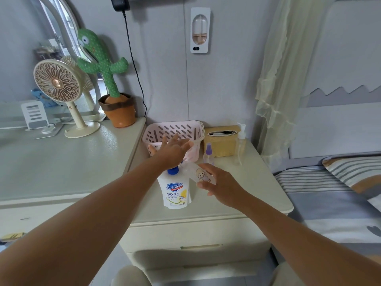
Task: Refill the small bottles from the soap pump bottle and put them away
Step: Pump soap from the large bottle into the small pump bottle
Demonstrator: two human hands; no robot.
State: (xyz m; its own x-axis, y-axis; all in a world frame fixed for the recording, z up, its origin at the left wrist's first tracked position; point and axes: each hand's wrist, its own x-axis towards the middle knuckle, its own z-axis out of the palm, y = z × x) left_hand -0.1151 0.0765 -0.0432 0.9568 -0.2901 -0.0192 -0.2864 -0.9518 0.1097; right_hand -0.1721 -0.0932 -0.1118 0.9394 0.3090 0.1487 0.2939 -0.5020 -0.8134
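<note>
Nightstand: pale cream top with drawers below, and it carries all the bottles.
Soap pump bottle: white with a blue label and blue collar, upright near the front middle of the top. Its body is opaque, so the fill level cannot be told.
Right hand: thumb and fingers curl round the small bottle, holding it tilted just right of the soap bottle's neck.
Small bottle: translucent, printed with a cartoon child, its upper end leaning toward the pump. Whether anything is inside cannot be told.
Left hand: over the pump head, which it hides, with fingers straight and spread and gripping nothing.
Spray bottle: clear body and purple cap, upright just behind the right hand. Its contents are not readable.
Clear pump bottle: tall, see-through and upright near the right rear, beside the tissue box.
Tissue box: yellowish with a dark oval slot on top, between the basket and the clear pump bottle.
Basket: pink and slotted, at the back against the wall. A small orange-pink thing shows at its left corner, too hidden to name.
Desk: to the left, bearing a fan and a plush cactus in an orange pot.
</note>
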